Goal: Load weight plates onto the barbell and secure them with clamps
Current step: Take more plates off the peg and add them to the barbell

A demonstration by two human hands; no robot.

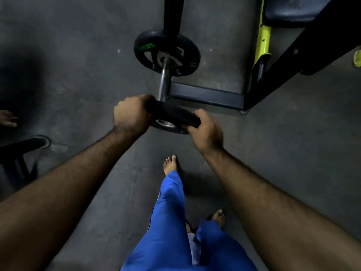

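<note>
Far left edge: another person's bare foot (pixel 7 118) is showing at mid-height; below it a dark stand base (pixel 23 148) is sitting on the floor (pixel 78 75).
Left hand (pixel 131 114): fingers are clenching round the left rim of the loose plate (pixel 172 117), centre of the frame.
Loose plate: both hands are holding it tilted, its steel-lined bore (pixel 165 123) facing the camera, just at the near tip of the barbell sleeve (pixel 163 83); whether the tip is entering the bore I cannot tell.
Loaded plate (pixel 168 52): already sitting further up the sleeve, upper centre, well apart from the loose one.
Right hand (pixel 205 130): fingers are gripping the plate's right rim, thumb on top.
Clamps: none in view.
Right side: bench frame (pixel 207 93) and yellow strut (pixel 263 38) are standing near.
Risk: judging by the tilt, the bore could catch on the sleeve tip and jam; a slipped grip would be dropping the plate toward the bare foot (pixel 171 164) below.
</note>
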